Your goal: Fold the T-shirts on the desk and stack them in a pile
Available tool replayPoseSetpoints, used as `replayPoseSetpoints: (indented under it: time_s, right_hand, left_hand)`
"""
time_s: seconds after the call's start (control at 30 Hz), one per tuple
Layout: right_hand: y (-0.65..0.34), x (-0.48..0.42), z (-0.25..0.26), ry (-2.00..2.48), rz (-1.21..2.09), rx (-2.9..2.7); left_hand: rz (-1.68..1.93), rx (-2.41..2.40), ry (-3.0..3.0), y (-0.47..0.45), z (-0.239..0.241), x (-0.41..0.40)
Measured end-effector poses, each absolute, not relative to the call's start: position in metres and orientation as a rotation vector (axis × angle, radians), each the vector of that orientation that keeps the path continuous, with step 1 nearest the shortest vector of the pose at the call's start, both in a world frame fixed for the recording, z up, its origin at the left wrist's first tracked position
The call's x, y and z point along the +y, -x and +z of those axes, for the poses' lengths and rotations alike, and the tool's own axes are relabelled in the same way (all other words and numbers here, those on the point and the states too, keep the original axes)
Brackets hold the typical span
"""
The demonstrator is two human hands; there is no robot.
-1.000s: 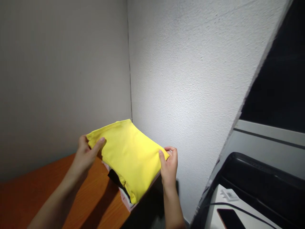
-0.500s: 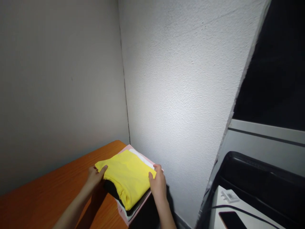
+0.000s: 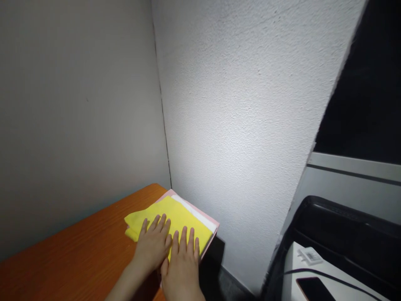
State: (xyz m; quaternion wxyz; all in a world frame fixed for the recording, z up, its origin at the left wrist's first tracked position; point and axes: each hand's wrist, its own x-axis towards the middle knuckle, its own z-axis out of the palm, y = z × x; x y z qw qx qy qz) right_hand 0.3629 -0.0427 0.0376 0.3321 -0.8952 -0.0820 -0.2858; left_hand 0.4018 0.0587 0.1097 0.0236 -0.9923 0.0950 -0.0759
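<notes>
A folded yellow cloth garment point(image 3: 169, 207) lies on top of a stack of folded clothes at the table's corner. Beneath it, white fabric point(image 3: 197, 213) and pink fabric point(image 3: 216, 223) show along the wall side. My left hand point(image 3: 153, 242) rests flat on the yellow garment with its fingers spread. Beside it, my right hand point(image 3: 183, 263) also lies flat on the garment, fingers stretched out and apart. Neither hand grips anything. The near side of the stack is hidden behind my hands.
The orange-brown wooden table point(image 3: 78, 246) runs left along a grey wall point(image 3: 78, 104). A white textured wall point(image 3: 238, 125) stands close behind the stack. To the right are a white box point(image 3: 291, 259), a phone point(image 3: 315, 288), a dark cable point(image 3: 328, 278) and a black chair point(image 3: 354, 234).
Both hands have let go of the garment's side edges and moved inward onto its top, fingers now spread flat. The view has shifted slightly.
</notes>
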Motion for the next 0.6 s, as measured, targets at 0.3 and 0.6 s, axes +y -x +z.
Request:
replayPoseSetpoints:
  time_s: [0.3, 0.6]
  right_hand:
    - [-0.363, -0.049, 0.035, 2.514, -0.765, -0.274]
    - [-0.366, -0.071, 0.026, 2.748, -0.717, -0.543]
  left_hand:
    - [-0.353, 0.214, 3.135, -0.398, 0.094, 0.057]
    - [-0.508, 0.275, 3.247, -0.387, 0.085, 0.06]
